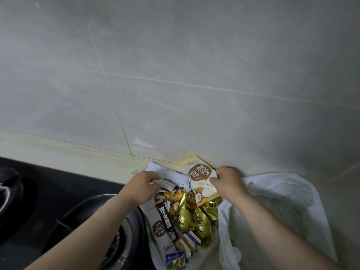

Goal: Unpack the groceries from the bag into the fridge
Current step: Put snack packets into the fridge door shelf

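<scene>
A white plastic bag (272,207) lies open on the counter at the lower right, with groceries spilling out to its left. My right hand (228,184) pinches a white and brown coconut snack packet (202,184) by its right edge. My left hand (142,187) grips white paper-like packets (169,175) at the top of the pile. Below them lie several gold foil packets (189,215), a long grey and black coffee box (163,223) and small blue and white packets (192,239). The fridge is not in view.
A black gas hob (58,193) with a round burner ring (124,227) fills the lower left, right beside the groceries. A dark pot (9,184) stands at the far left edge. A grey tiled wall (175,75) rises behind the beige counter (68,152).
</scene>
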Demonstrator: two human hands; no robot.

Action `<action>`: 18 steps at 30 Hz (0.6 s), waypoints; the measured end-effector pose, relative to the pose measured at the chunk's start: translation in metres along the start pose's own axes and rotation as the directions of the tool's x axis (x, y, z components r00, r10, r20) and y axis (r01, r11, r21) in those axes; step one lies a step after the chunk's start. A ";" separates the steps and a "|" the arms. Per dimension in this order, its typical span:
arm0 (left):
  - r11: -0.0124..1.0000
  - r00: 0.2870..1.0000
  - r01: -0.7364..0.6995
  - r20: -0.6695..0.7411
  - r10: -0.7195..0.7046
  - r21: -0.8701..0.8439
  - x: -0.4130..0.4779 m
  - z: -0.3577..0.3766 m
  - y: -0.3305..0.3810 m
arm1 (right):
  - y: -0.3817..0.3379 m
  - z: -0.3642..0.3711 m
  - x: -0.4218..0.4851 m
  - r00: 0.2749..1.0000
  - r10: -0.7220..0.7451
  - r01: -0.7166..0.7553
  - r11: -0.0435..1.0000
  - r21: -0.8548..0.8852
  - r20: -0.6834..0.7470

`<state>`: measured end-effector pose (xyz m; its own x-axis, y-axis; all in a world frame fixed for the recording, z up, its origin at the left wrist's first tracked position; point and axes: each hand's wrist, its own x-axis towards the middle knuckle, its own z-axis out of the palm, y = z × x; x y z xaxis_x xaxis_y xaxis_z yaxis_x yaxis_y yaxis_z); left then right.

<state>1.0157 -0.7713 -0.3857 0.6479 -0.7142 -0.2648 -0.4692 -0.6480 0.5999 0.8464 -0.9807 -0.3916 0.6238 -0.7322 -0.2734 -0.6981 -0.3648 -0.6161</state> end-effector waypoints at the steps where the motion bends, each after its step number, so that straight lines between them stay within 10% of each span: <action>1: 1.000 1.000 -0.004 -0.006 0.004 -0.006 -0.001 0.000 0.001 | 0.000 -0.001 -0.001 1.000 -0.005 0.006 0.999 0.035 -0.014; 10: 0.924 0.998 -0.036 -0.053 0.017 -0.380 -0.016 0.008 0.028 | -0.025 -0.020 -0.038 0.994 -0.050 0.086 0.911 0.403 -0.098; 18: 0.548 0.993 0.113 0.076 -0.091 -0.829 -0.034 -0.013 0.026 | -0.074 0.015 -0.058 0.994 -0.037 -0.037 0.761 0.647 0.100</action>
<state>0.9892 -0.7605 -0.3518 0.6404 -0.6706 -0.3745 0.3139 -0.2166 0.9244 0.8671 -0.9027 -0.3411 0.6815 -0.6568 -0.3228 -0.3269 0.1214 -0.9372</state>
